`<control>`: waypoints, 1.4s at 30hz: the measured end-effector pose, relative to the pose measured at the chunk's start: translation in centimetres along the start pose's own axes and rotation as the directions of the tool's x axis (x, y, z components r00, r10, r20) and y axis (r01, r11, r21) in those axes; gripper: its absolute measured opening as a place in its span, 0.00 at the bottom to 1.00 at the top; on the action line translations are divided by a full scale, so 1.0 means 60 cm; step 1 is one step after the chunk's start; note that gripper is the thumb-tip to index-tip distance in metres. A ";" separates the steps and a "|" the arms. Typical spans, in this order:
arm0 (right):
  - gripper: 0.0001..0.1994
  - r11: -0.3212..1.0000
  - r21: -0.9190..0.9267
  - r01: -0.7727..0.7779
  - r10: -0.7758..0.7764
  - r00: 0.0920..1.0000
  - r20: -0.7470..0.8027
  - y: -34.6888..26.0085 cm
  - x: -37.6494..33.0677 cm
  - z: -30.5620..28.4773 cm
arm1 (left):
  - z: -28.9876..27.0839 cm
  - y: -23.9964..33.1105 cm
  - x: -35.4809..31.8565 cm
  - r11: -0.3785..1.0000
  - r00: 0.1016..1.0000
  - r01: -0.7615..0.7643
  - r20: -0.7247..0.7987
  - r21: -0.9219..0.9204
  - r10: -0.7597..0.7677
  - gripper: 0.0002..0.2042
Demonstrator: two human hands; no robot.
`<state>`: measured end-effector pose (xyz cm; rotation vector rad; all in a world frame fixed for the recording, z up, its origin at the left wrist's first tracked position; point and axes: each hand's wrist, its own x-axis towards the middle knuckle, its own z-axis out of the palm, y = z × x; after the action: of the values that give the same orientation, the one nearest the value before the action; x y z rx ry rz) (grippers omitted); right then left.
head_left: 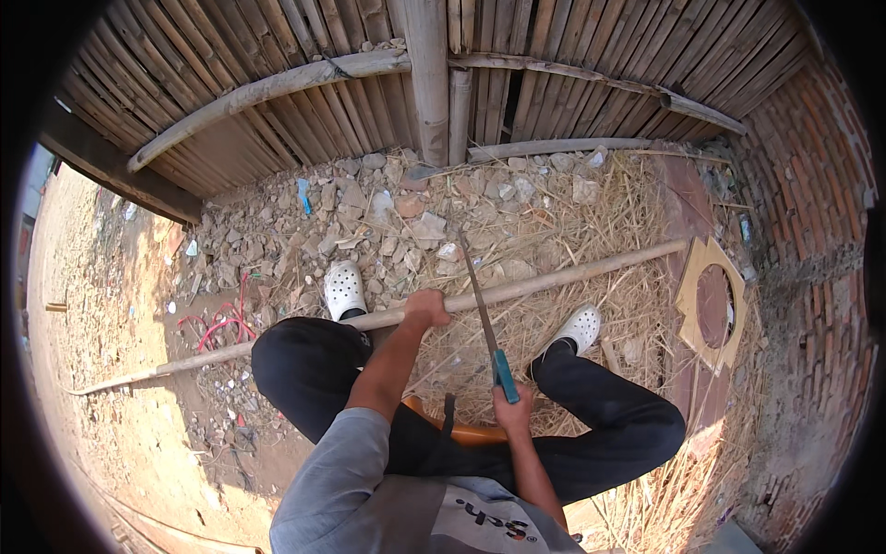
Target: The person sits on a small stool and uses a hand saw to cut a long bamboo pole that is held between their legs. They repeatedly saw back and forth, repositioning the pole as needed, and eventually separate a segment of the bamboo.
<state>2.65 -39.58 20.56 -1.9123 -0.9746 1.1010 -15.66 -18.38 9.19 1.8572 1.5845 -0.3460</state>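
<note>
My left hand [426, 309] is wrapped round a long wooden pole [554, 277]. The pole runs from the ground at the far left, across my left knee, to the right side near a wooden board. In my right hand [513, 408] is a hand saw [482, 309] with a teal handle. Its thin blade points away from me and crosses the pole just right of my left hand. I cannot tell whether its teeth touch the wood. My fingers are closed on the handle's lower end.
A bamboo fence [429, 83] rises ahead, with rubble [369, 212] at its foot. Straw [591, 212] covers the ground to the right. A yellowish board with a round hole [688, 295] lies near the brick wall [812, 175]. Red cord [221, 323] lies at left. I sit on something orange [475, 434].
</note>
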 end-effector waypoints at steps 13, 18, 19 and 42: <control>0.10 0.993 -0.045 0.106 -0.104 0.994 0.045 0.002 0.040 -0.024 | 0.025 0.058 -0.026 1.000 0.999 -0.018 -0.029 -0.013 0.018 0.21; 0.09 0.970 -0.191 0.148 -0.132 0.987 0.093 0.014 -0.088 -0.141 | 0.063 0.084 -0.030 1.000 0.999 -0.018 -0.041 0.018 0.019 0.21; 0.09 0.974 -0.182 0.137 -0.124 0.989 0.079 0.018 -0.091 -0.138 | 0.054 0.090 -0.031 1.000 0.999 -0.020 -0.035 0.024 0.021 0.21; 0.09 0.986 -0.056 0.154 -0.147 0.982 0.117 -0.026 -0.074 0.142 | 0.024 -0.135 -0.128 1.000 0.998 -0.012 -0.059 -0.002 0.012 0.18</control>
<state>-6.95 -40.93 20.22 -1.8096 -1.2108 1.1098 -24.80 -24.91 10.13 1.8903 1.6116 -0.2868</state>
